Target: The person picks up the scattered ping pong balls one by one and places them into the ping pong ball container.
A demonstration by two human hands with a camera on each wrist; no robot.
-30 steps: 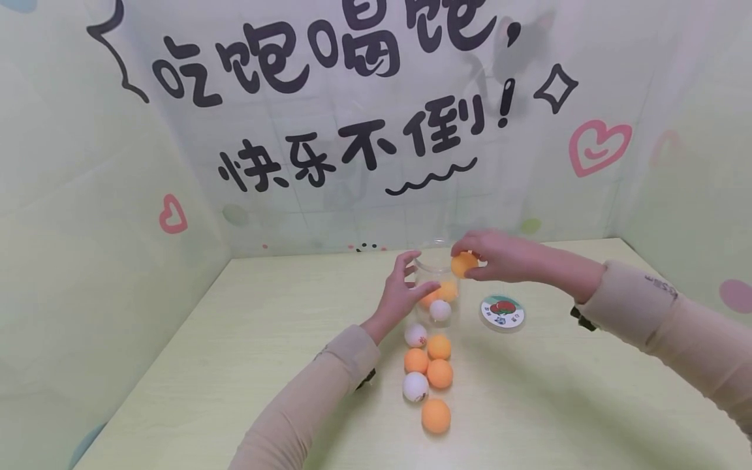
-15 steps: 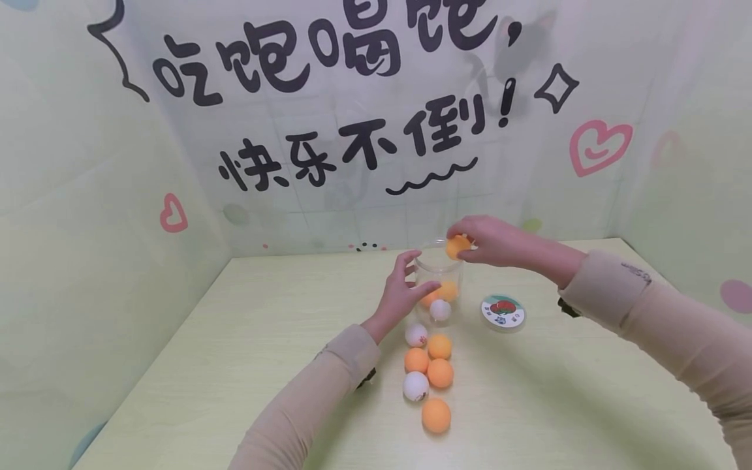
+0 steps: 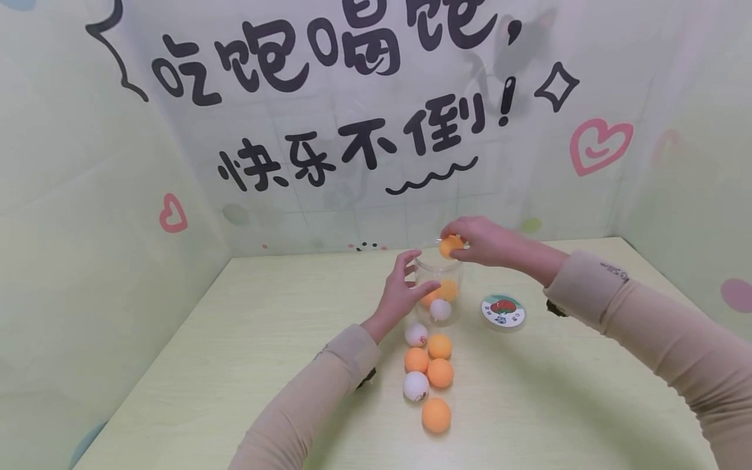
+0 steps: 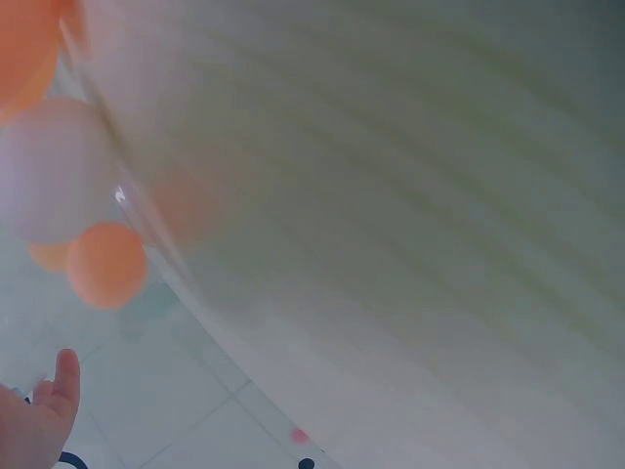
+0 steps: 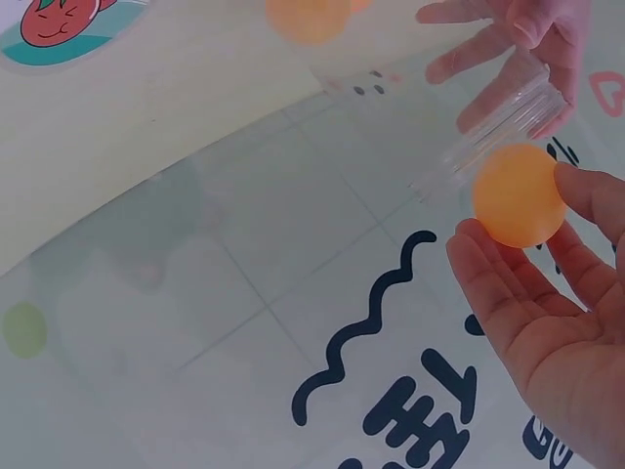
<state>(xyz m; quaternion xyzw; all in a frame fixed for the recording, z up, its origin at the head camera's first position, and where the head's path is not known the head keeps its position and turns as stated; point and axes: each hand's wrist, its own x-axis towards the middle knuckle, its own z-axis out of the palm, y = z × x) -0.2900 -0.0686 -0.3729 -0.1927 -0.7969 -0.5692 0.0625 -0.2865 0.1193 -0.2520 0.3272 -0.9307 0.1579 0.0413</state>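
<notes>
- Right hand (image 3: 484,243): fingers pinching an orange ping-pong ball (image 3: 451,247), thumb on the near side of it in the head view.
- Held ball: at the right fingertips, over the mouth of a clear jar (image 3: 437,269); right wrist view shows the ball beside the jar's rim.
- Left hand (image 3: 401,296): thumb and fingers spread apart and curved round the jar's left side, thumb across its front.
- Jar: upright on the bench (image 3: 282,339), between the left thumb and fingers, below the right fingertips. Contents beside the left thumb: orange balls (image 3: 448,291) and a white ball (image 3: 440,310).
- Loose balls, on the person's side of the left fingers: two white, four orange; nearest orange ball (image 3: 436,416) set slightly apart.
- Round tomato-print lid (image 3: 503,312): flat on the bench, below the right fingers, right of the jar.
</notes>
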